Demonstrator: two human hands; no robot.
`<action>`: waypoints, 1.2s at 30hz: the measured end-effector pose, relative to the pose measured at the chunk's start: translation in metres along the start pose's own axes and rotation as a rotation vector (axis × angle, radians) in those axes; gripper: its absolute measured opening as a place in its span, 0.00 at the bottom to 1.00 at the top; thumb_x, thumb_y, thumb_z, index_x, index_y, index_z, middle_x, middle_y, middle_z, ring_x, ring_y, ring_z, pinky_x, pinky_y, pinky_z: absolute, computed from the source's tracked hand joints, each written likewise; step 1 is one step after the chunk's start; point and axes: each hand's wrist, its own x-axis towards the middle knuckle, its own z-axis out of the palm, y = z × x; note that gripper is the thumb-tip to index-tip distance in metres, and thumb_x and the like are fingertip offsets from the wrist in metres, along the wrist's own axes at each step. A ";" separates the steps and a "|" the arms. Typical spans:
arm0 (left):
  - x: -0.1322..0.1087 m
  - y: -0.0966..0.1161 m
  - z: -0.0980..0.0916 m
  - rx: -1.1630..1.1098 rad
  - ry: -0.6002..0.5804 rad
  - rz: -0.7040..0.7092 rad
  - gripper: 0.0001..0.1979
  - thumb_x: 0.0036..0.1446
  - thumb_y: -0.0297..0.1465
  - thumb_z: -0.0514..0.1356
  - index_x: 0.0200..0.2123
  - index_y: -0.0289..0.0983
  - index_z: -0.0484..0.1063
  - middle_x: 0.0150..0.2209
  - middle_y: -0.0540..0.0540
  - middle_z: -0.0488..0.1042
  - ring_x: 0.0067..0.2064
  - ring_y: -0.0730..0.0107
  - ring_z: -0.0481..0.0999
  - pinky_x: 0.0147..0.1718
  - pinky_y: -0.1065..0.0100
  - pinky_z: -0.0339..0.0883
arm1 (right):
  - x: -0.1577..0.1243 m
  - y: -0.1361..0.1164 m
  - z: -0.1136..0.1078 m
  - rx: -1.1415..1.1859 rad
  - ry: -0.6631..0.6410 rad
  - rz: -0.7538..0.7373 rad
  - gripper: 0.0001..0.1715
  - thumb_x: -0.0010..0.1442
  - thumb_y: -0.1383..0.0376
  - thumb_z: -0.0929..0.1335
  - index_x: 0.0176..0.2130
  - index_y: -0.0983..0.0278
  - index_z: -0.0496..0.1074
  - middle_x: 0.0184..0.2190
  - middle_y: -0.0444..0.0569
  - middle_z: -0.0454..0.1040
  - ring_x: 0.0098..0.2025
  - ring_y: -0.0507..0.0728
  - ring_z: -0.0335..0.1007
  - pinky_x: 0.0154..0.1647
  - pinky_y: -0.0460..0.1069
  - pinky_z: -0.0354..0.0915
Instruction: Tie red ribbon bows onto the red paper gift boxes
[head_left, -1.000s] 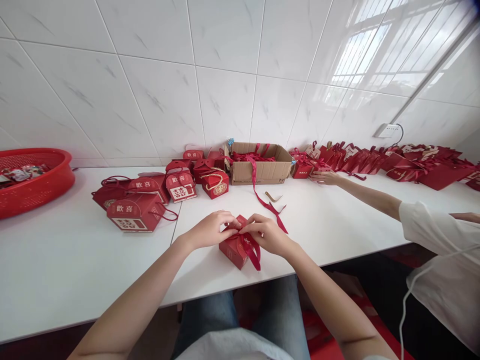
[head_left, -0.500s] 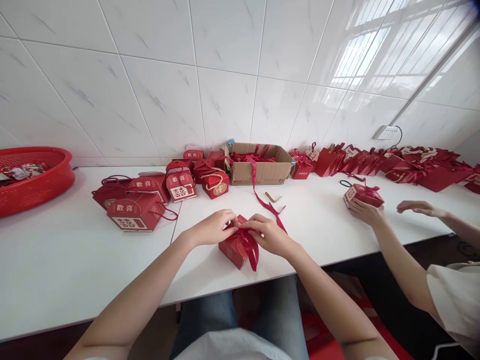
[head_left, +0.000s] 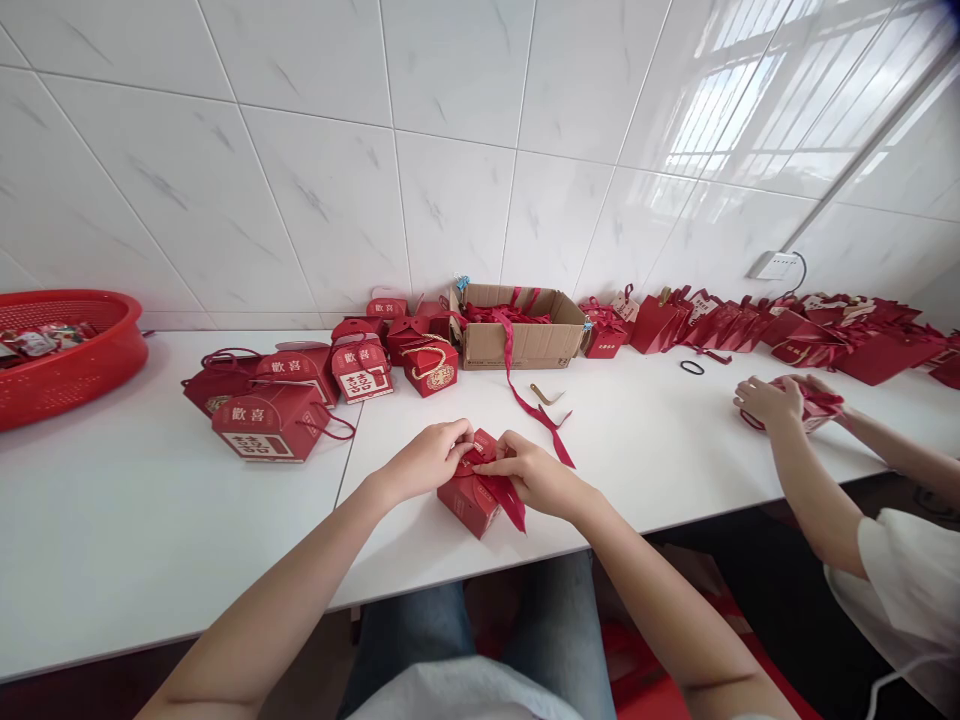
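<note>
A small red gift box [head_left: 466, 505] sits on the white table close to its front edge. Dark red ribbon [head_left: 510, 500] lies across the top of the box, its tails hanging over the right side. My left hand [head_left: 429, 458] pinches the ribbon at the left of the box top, fingertips closed. From the right, my right hand [head_left: 541, 476] has thumb and fingers closed on the ribbon near the middle of the lid. The exact shape of the ribbon between the fingertips is partly hidden.
Behind the box stands a cardboard carton [head_left: 517, 345] of ribbons, one strip trailing out. Several finished red boxes [head_left: 270, 425] stand left, near a red basket [head_left: 75, 365]. On the right, a co-worker's hands [head_left: 772, 402] hold another box, near black-handled scissors [head_left: 691, 367].
My hands have shifted slightly on the ribbon, and its tails now swing further right. The co-worker has moved their box to the right, with both hands on it.
</note>
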 end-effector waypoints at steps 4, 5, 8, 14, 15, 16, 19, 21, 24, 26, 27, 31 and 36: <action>-0.002 -0.002 -0.002 0.045 -0.002 0.016 0.08 0.60 0.32 0.46 0.30 0.39 0.61 0.32 0.48 0.71 0.32 0.66 0.69 0.32 0.66 0.63 | 0.000 0.000 -0.001 0.025 -0.034 0.015 0.28 0.58 0.79 0.60 0.48 0.56 0.75 0.37 0.49 0.62 0.35 0.51 0.64 0.38 0.46 0.68; -0.003 -0.002 -0.003 0.071 0.003 0.022 0.08 0.60 0.32 0.46 0.29 0.39 0.61 0.32 0.48 0.71 0.32 0.66 0.69 0.32 0.66 0.62 | 0.000 0.000 0.000 0.032 -0.037 0.022 0.28 0.58 0.79 0.60 0.48 0.56 0.75 0.37 0.49 0.62 0.35 0.51 0.64 0.38 0.47 0.68; -0.002 -0.001 -0.005 0.164 0.032 0.051 0.08 0.59 0.31 0.47 0.29 0.39 0.62 0.31 0.47 0.70 0.33 0.64 0.68 0.33 0.65 0.62 | 0.000 0.000 0.000 0.040 -0.034 0.039 0.29 0.59 0.78 0.58 0.51 0.56 0.73 0.36 0.49 0.61 0.35 0.52 0.64 0.40 0.48 0.69; -0.001 0.003 -0.008 0.036 -0.004 0.050 0.12 0.62 0.31 0.44 0.40 0.40 0.66 0.32 0.49 0.71 0.30 0.68 0.68 0.32 0.67 0.62 | -0.001 -0.002 -0.007 0.196 0.014 0.075 0.30 0.61 0.73 0.59 0.60 0.58 0.58 0.41 0.50 0.67 0.35 0.52 0.65 0.40 0.51 0.68; -0.001 0.003 -0.008 0.015 -0.012 0.038 0.12 0.62 0.33 0.44 0.40 0.40 0.67 0.32 0.49 0.71 0.30 0.68 0.68 0.32 0.67 0.62 | -0.001 -0.001 -0.008 0.206 0.005 0.068 0.31 0.60 0.74 0.60 0.60 0.57 0.58 0.42 0.50 0.68 0.34 0.51 0.65 0.39 0.51 0.68; -0.001 0.002 -0.008 0.004 -0.017 0.025 0.13 0.62 0.35 0.45 0.40 0.39 0.67 0.33 0.48 0.72 0.31 0.68 0.69 0.32 0.67 0.62 | 0.000 0.000 -0.010 0.209 -0.007 0.060 0.32 0.59 0.74 0.61 0.60 0.57 0.58 0.42 0.50 0.68 0.34 0.51 0.65 0.38 0.50 0.68; -0.001 0.000 -0.006 -0.009 -0.043 0.008 0.13 0.60 0.40 0.50 0.37 0.39 0.68 0.36 0.47 0.72 0.35 0.66 0.70 0.35 0.66 0.64 | 0.002 0.001 -0.014 0.191 -0.026 0.051 0.30 0.57 0.75 0.62 0.57 0.58 0.61 0.41 0.50 0.69 0.37 0.53 0.66 0.39 0.50 0.67; -0.001 -0.001 -0.006 -0.010 -0.060 0.022 0.12 0.59 0.40 0.51 0.35 0.38 0.68 0.37 0.47 0.72 0.37 0.65 0.70 0.37 0.65 0.64 | 0.004 0.002 -0.016 0.174 -0.028 0.055 0.26 0.56 0.76 0.62 0.53 0.60 0.66 0.39 0.49 0.70 0.38 0.53 0.66 0.38 0.49 0.66; -0.001 -0.004 -0.007 -0.030 -0.098 0.074 0.10 0.59 0.37 0.52 0.36 0.39 0.69 0.38 0.46 0.72 0.39 0.64 0.70 0.39 0.65 0.64 | 0.008 0.003 -0.015 0.188 -0.019 0.038 0.17 0.56 0.76 0.62 0.44 0.63 0.70 0.36 0.49 0.71 0.36 0.52 0.67 0.37 0.48 0.65; -0.001 -0.005 -0.010 -0.035 -0.142 0.107 0.10 0.58 0.36 0.52 0.39 0.39 0.69 0.39 0.46 0.72 0.40 0.64 0.70 0.41 0.64 0.64 | 0.010 0.005 -0.014 0.230 -0.008 0.030 0.14 0.57 0.75 0.62 0.41 0.64 0.71 0.35 0.48 0.72 0.34 0.51 0.67 0.36 0.47 0.64; -0.001 -0.006 -0.012 -0.026 -0.158 0.113 0.10 0.58 0.36 0.53 0.39 0.39 0.70 0.39 0.46 0.72 0.40 0.64 0.70 0.41 0.64 0.64 | 0.011 0.006 -0.014 0.257 -0.006 0.035 0.13 0.57 0.75 0.62 0.40 0.64 0.71 0.35 0.47 0.72 0.33 0.50 0.67 0.35 0.46 0.64; 0.000 -0.008 -0.018 0.062 -0.164 0.088 0.10 0.56 0.38 0.54 0.35 0.39 0.69 0.36 0.46 0.71 0.37 0.63 0.69 0.36 0.65 0.63 | 0.013 0.008 -0.015 0.319 -0.024 0.056 0.13 0.59 0.74 0.61 0.40 0.64 0.71 0.36 0.47 0.73 0.31 0.49 0.67 0.33 0.45 0.64; 0.004 -0.008 -0.017 0.060 -0.224 0.105 0.13 0.57 0.41 0.53 0.32 0.38 0.69 0.36 0.46 0.69 0.37 0.64 0.69 0.37 0.66 0.63 | 0.014 0.004 -0.016 0.260 -0.074 0.022 0.18 0.54 0.77 0.62 0.44 0.64 0.70 0.34 0.46 0.71 0.33 0.51 0.66 0.34 0.46 0.64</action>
